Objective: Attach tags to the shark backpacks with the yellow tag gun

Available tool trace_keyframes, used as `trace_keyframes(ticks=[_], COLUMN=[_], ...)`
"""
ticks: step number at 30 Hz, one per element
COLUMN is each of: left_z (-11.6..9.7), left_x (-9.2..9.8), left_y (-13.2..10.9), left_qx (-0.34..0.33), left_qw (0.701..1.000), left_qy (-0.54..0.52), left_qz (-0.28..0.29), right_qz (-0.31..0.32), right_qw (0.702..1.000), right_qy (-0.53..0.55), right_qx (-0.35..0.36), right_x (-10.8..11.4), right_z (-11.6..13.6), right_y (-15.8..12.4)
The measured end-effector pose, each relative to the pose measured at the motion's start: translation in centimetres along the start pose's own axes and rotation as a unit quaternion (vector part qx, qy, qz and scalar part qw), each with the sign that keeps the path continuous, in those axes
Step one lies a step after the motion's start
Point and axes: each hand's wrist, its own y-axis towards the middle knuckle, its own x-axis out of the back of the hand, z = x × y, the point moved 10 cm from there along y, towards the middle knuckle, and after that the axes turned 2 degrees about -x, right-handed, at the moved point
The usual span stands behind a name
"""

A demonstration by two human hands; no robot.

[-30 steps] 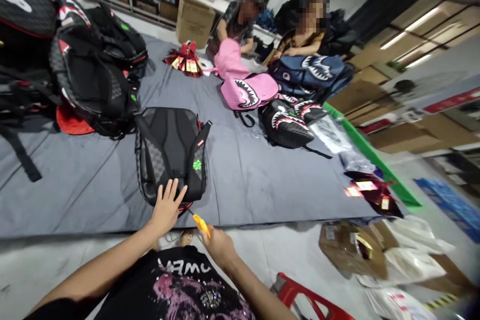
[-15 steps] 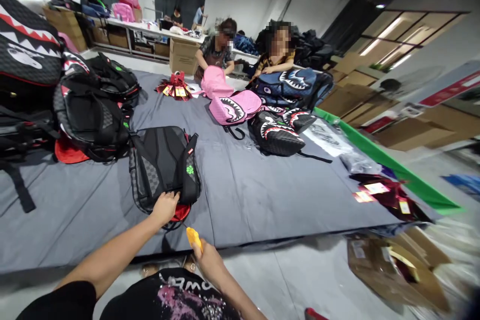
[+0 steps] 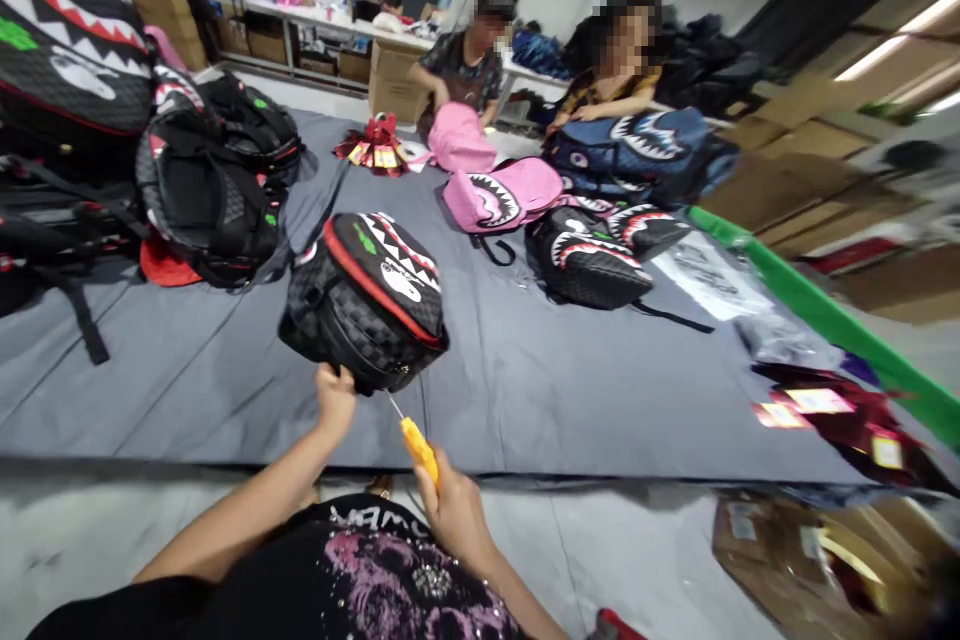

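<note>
Near the front of the grey-covered table, a black checkered backpack (image 3: 364, 305) is tilted with its shark-teeth front and red trim facing up. My left hand (image 3: 335, 398) is closed on its near bottom edge, with some fingers hidden by the bag. In my right hand (image 3: 454, 505) is a yellow-handled tool (image 3: 418, 448) with a thin metal shaft. The shaft points at the underside of the backpack; whether its tip touches the bag I cannot tell.
Black backpacks (image 3: 214, 205) are piled at left. Pink (image 3: 502, 195), black (image 3: 589, 260) and blue bags (image 3: 637, 155) lie across the table, where two people work. Red tags (image 3: 832, 415) lie at right. An open cardboard box (image 3: 787, 550) stands on the floor by the table edge.
The backpack has gone from lying straps-up to front-up, its near end tilted. My left hand has shifted to its bottom edge. The view has swung slightly, and more of the tool's shaft shows.
</note>
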Motion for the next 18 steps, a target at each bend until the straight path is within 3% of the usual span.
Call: trace_keyframes(ticks=[2, 4, 5, 7, 10, 12, 13, 15, 17, 18], left_z=[3.9, 5.9, 5.7, 3.4, -0.9, -1.1, -0.9, -1.3, -3.2, -4.5], left_x=[0.5, 0.3, 0.5, 1.4, 2.3, 1.4, 1.1, 1.3, 2.5, 3.0], left_y=[-3.3, -6.6, -7.8, -8.5, -6.0, -3.2, -1.5, 2.1, 4.9, 5.7], left_qx=[0.038, 0.056, 0.041, -0.053, -0.225, -0.244, -0.222, -0.160, -0.121, -0.118], left_qw=[0.996, 0.982, 0.971, 0.940, 0.873, 0.841, 0.847, 0.896, 0.955, 0.970], left_qy=[0.068, 0.105, 0.136, 0.230, 0.364, 0.392, 0.383, 0.318, 0.219, 0.176], left_qz=[0.032, 0.146, 0.195, 0.245, 0.232, 0.281, 0.295, 0.265, 0.162, 0.116], right_qz=[0.048, 0.102, 0.126, 0.156, 0.163, 0.154, 0.151, 0.140, 0.119, 0.101], right_qw=[0.998, 0.992, 0.987, 0.980, 0.977, 0.981, 0.982, 0.983, 0.985, 0.985], right_qy=[-0.024, -0.047, -0.053, -0.055, -0.039, -0.015, 0.001, 0.033, 0.066, 0.083], right_qx=[-0.030, -0.062, -0.079, -0.110, -0.130, -0.119, -0.115, -0.110, -0.110, -0.108], right_x=[-2.0, -4.2, -5.1, -6.5, -7.2, -7.2, -7.2, -7.4, -7.3, -7.1], right_z=[-2.3, -4.6, -5.7, -7.7, -9.6, -10.4, -10.8, -11.6, -12.2, -12.3], right_y=[-0.1, -0.4, -0.6, -1.2, -2.0, -2.6, -3.1, -4.3, -5.8, -6.6])
